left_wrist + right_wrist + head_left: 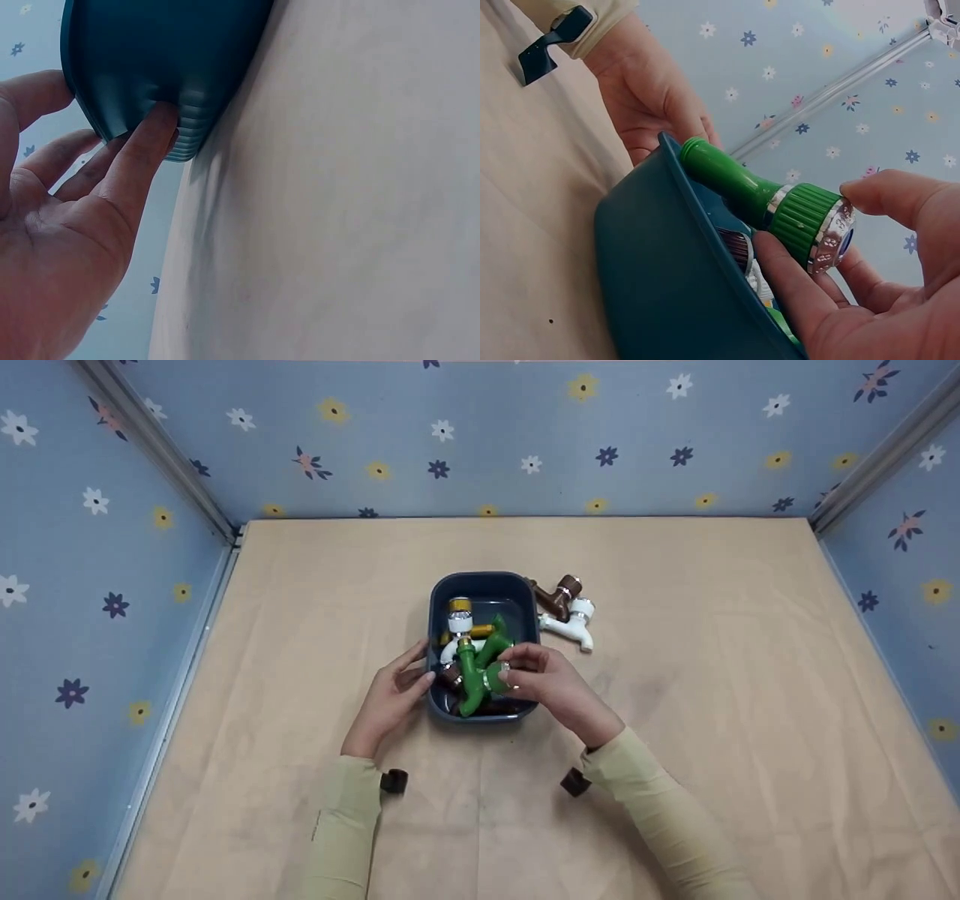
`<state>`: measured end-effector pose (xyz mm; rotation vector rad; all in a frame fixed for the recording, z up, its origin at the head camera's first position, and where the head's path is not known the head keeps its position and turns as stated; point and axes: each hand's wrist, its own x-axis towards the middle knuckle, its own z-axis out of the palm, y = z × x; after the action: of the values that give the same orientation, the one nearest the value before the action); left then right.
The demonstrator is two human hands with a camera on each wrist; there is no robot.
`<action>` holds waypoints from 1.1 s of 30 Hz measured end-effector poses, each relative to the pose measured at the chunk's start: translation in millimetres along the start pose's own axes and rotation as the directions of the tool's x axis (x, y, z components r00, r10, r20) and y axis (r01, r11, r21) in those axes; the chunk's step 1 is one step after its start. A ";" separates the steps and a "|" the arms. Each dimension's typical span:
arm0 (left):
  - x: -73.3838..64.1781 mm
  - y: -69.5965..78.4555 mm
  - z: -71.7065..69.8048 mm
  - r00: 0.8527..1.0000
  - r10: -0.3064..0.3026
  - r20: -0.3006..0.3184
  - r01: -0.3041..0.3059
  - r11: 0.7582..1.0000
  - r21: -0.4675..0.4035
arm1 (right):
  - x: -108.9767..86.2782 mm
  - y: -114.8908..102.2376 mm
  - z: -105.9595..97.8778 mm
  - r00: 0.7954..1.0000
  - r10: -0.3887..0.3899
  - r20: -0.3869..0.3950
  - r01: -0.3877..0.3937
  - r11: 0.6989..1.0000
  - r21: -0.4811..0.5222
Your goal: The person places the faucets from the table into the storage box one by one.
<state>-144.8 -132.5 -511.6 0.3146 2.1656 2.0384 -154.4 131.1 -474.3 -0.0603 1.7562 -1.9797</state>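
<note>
A green plastic tap [470, 679] is held over the near part of a dark blue bin [484, 721], its ribbed knob [802, 223] pinched between the thumb and fingers of my right hand [559, 690]. Outside the bin's left wall, my left hand [390, 701] rests its fairly straight fingers [142, 154] against the plastic. Under the held tap, another green tap [495, 645] lies in the bin. With it are a white tap with a yellow knob [460, 619], a yellow piece [482, 630] and a brown knob [451, 675], partly hidden.
Right of the bin, a brown tap [559, 598] and a white tap [574, 624] lie on the beige cloth [712, 675]. Flowered blue panels [525, 435] stand at the back and both sides. A dark camera mount [394, 781] sits at each wrist.
</note>
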 end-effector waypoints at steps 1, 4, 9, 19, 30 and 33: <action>0.1 -0.2 0.0 1.000 -0.002 0.001 0.002 1.000 -0.003 | 0.6 0.5 1.0 1.000 0.001 -0.004 -0.001 1.000 -0.002; 0.4 0.1 0.2 1.000 -0.005 0.006 0.005 1.000 -0.008 | 2.0 1.8 3.8 1.000 0.001 -0.018 -0.001 1.000 -0.022; 1.7 0.7 0.2 1.000 -0.003 0.007 0.003 1.000 -0.012 | 4.1 2.9 7.4 0.999 -0.002 -0.036 0.000 0.999 -0.054; 1.2 0.8 0.1 1.000 -0.018 0.008 0.018 1.000 -0.013 | 5.0 2.6 12.2 0.999 -0.001 -0.032 -0.002 0.994 -0.110; 1.4 0.9 0.3 1.000 -0.017 0.004 0.017 1.000 -0.010 | 6.6 0.4 12.6 0.999 -0.006 -0.035 -0.002 0.978 -0.208; 1.0 1.2 0.5 1.000 -0.024 0.002 0.024 1.000 -0.004 | 5.4 0.4 11.7 0.999 -0.030 -0.035 0.021 0.973 -0.232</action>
<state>-145.6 -131.6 -510.4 0.2888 2.1525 2.0288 -155.0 118.2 -474.2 -0.1243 2.0137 -1.7950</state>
